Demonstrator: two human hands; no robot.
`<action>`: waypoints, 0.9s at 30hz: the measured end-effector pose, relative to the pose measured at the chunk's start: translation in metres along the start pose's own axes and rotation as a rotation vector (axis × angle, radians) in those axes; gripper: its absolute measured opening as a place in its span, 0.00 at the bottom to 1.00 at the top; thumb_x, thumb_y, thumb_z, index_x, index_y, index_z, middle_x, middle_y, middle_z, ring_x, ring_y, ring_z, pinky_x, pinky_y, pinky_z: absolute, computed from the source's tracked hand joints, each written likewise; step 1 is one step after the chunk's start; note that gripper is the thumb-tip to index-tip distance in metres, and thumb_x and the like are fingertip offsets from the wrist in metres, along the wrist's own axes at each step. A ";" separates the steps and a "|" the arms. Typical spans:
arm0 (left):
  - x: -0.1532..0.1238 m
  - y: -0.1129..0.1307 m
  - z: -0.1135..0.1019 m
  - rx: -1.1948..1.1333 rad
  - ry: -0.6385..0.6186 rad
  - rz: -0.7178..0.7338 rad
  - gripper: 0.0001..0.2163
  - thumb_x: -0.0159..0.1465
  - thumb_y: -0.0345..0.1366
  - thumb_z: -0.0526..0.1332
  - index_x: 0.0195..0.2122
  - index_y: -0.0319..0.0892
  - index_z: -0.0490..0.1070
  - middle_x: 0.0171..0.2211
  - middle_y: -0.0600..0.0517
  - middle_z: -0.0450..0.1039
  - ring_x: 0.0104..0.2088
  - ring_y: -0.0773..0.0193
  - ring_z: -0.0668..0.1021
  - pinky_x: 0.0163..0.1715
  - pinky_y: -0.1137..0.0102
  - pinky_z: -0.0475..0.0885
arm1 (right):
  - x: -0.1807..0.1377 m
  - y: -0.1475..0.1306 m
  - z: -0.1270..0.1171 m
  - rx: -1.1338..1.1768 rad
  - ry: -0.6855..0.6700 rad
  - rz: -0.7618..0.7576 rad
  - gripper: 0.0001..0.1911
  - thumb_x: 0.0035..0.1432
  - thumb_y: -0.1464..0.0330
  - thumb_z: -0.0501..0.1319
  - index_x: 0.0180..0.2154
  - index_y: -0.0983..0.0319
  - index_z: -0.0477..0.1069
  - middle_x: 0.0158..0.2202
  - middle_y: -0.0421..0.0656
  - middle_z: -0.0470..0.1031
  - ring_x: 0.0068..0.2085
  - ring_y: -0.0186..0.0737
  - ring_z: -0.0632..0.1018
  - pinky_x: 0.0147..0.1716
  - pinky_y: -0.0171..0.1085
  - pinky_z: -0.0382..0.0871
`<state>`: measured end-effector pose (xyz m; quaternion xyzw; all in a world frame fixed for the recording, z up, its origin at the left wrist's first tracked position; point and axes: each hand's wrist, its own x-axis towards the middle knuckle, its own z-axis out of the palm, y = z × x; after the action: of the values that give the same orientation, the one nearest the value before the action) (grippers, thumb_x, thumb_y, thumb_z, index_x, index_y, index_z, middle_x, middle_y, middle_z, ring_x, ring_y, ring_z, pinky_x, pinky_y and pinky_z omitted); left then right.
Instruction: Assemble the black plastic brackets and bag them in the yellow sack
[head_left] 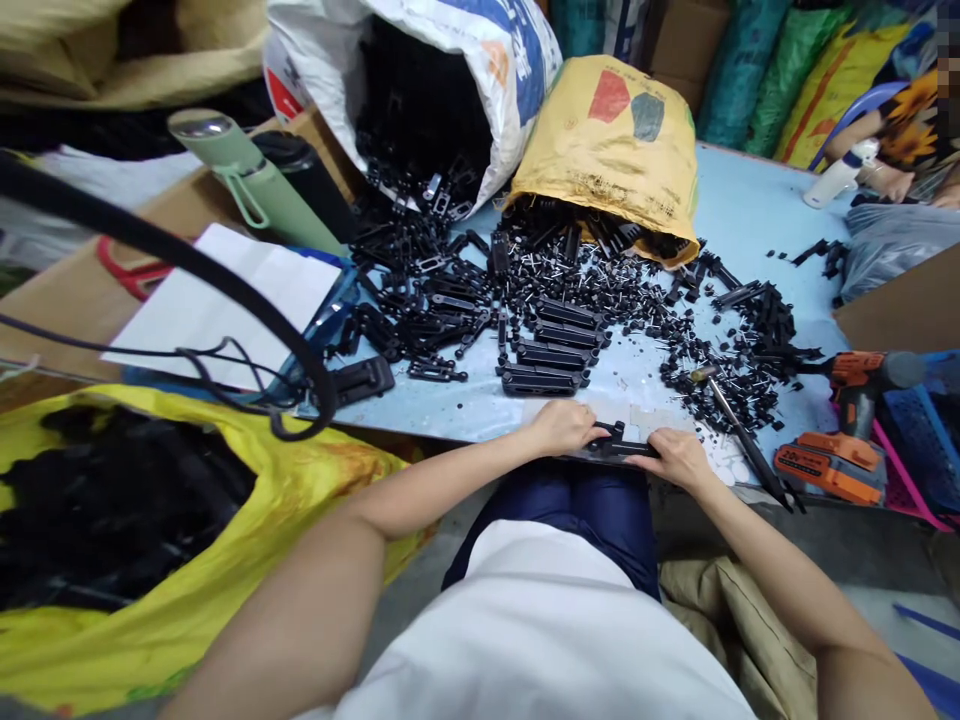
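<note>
At the table's front edge, my left hand pinches the left end of a black plastic bracket. My right hand has its fingers closed on the bracket's other end. The bracket's exact kind is too small to make out. Just beyond my hands lies a stack of similar long black plastic pieces, side by side. Behind these, small black parts and silver screws are heaped. A hammer-like tool rests to the right of my right hand.
An orange cordless drill lies at the right edge. A white sack and a yellow bag spill black parts. A green flask stands left, above a yellow sack. Another person's hand shows far right.
</note>
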<state>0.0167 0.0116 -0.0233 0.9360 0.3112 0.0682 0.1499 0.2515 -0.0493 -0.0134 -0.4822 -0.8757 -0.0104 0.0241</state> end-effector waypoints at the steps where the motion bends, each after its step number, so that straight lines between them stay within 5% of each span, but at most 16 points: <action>1: -0.001 0.000 -0.003 -0.027 -0.006 -0.019 0.20 0.67 0.44 0.45 0.32 0.37 0.72 0.31 0.44 0.74 0.33 0.61 0.75 0.30 0.71 0.63 | 0.002 -0.001 -0.004 0.037 0.001 -0.035 0.34 0.60 0.47 0.39 0.22 0.64 0.67 0.19 0.45 0.67 0.23 0.36 0.69 0.23 0.34 0.55; 8: -0.021 -0.002 -0.012 -0.100 0.128 -0.050 0.22 0.66 0.45 0.45 0.24 0.40 0.71 0.23 0.48 0.72 0.26 0.64 0.74 0.25 0.72 0.61 | 0.018 -0.011 -0.037 0.206 -0.104 -0.225 0.32 0.64 0.52 0.35 0.22 0.63 0.65 0.18 0.42 0.65 0.21 0.32 0.66 0.23 0.33 0.52; 11: -0.035 0.004 -0.020 -0.178 0.201 0.026 0.27 0.66 0.49 0.40 0.21 0.40 0.69 0.19 0.48 0.70 0.22 0.64 0.72 0.24 0.71 0.62 | 0.021 -0.019 -0.056 0.252 -0.040 -0.317 0.33 0.63 0.51 0.34 0.21 0.63 0.64 0.17 0.41 0.63 0.20 0.32 0.64 0.22 0.33 0.51; 16: -0.066 0.041 -0.043 -0.588 0.318 0.173 0.33 0.65 0.51 0.28 0.20 0.43 0.66 0.15 0.50 0.64 0.18 0.66 0.69 0.22 0.71 0.64 | 0.021 -0.053 -0.084 0.676 0.013 -0.491 0.33 0.63 0.52 0.32 0.23 0.61 0.64 0.16 0.41 0.61 0.20 0.33 0.65 0.22 0.33 0.57; 19: -0.072 0.066 -0.048 -0.812 0.435 0.220 0.33 0.64 0.51 0.26 0.18 0.43 0.63 0.14 0.50 0.63 0.16 0.66 0.68 0.21 0.70 0.64 | 0.020 -0.082 -0.070 0.962 0.083 -0.543 0.35 0.62 0.52 0.26 0.21 0.60 0.61 0.15 0.41 0.60 0.19 0.33 0.65 0.22 0.33 0.60; 21: -0.070 0.077 -0.046 -0.871 0.651 0.237 0.32 0.65 0.51 0.28 0.20 0.43 0.65 0.15 0.50 0.65 0.17 0.66 0.69 0.21 0.70 0.65 | 0.023 -0.100 -0.044 1.000 0.219 -0.460 0.36 0.59 0.49 0.25 0.21 0.59 0.60 0.16 0.42 0.61 0.20 0.35 0.67 0.24 0.35 0.63; 24: -0.064 0.083 -0.036 -0.821 0.942 0.135 0.29 0.66 0.49 0.33 0.32 0.41 0.71 0.24 0.47 0.72 0.26 0.64 0.74 0.27 0.69 0.68 | 0.038 -0.119 0.003 0.837 0.350 -0.102 0.29 0.59 0.47 0.34 0.30 0.58 0.64 0.29 0.48 0.68 0.34 0.44 0.72 0.35 0.43 0.67; 27: -0.059 0.079 -0.020 -0.712 0.928 0.118 0.31 0.66 0.50 0.32 0.48 0.39 0.68 0.36 0.43 0.74 0.37 0.60 0.76 0.35 0.67 0.71 | 0.062 -0.124 0.035 0.761 0.543 0.202 0.20 0.59 0.54 0.40 0.42 0.57 0.61 0.43 0.53 0.65 0.46 0.50 0.69 0.42 0.51 0.64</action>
<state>0.0098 -0.0790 0.0187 0.7160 0.2498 0.5792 0.2991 0.1130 -0.0620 -0.0444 -0.5016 -0.7282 0.1877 0.4277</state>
